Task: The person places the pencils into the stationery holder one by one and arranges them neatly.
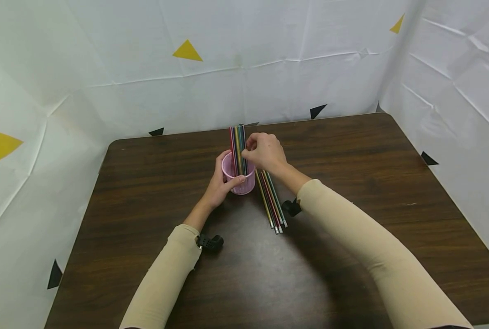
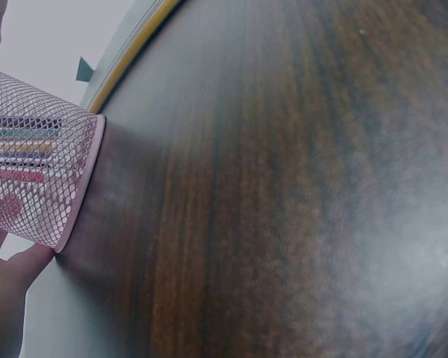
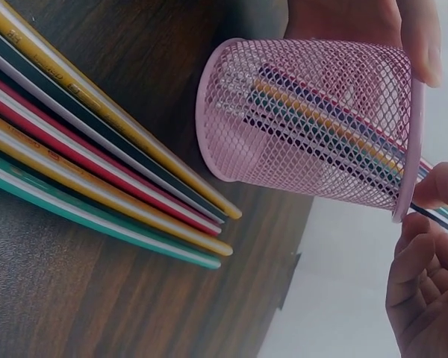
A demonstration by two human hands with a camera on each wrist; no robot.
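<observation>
Left hand point(image 1: 219, 185) grips the pink mesh cup point(image 1: 239, 179) mid-table; right hand point(image 1: 265, 151) pinches upright pencils point(image 1: 238, 148); loose pencils point(image 1: 270, 198) lie just right

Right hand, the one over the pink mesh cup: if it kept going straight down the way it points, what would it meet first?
Probably the rim of the pink mesh cup: the right hand pinches a coloured pencil already standing in it. Depth is hard to judge.

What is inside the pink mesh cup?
The pink mesh cup holds several coloured pencils, standing up past its rim. Their exact number and lower tips are obscured by the mesh and the left hand.
</observation>
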